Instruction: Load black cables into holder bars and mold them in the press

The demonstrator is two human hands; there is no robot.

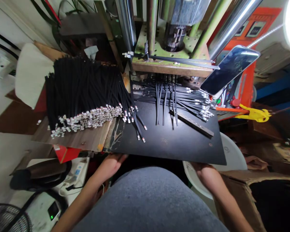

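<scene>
1. Both hands sit low at the near edge of the black surface (164, 146), just above the grey-clad lap (147, 199). The left hand (111, 165) lies flat with its fingers stretched out against the edge and holds nothing.
2. The right hand (207, 175) reaches up to the same edge, over the rim of a white bucket (234, 154). Its fingers are hidden under the edge, so I cannot tell whether they are curled round it or loose.
3. A few stray strips (138, 129), black with small metal tips, lie near the left hand but apart from it.
4. Left of them, a thick stack of strips (82, 87) rests on a wooden board (74, 139), metal tips lined up toward the person.
5. Further back, loose strips (165, 103) fan out in the middle of the surface beside a flat metal bar (195, 124).
6. Behind stands a press (169, 48) with bright columns. A phone (229, 69) is propped at the right, above a yellow clamp (255, 114).
7. As I judge it, this is a pause between strips: neither hand touches one. Picking one up calls for lifting a hand over the near edge and pinching a single strip by its metal tip without dragging its neighbours.
</scene>
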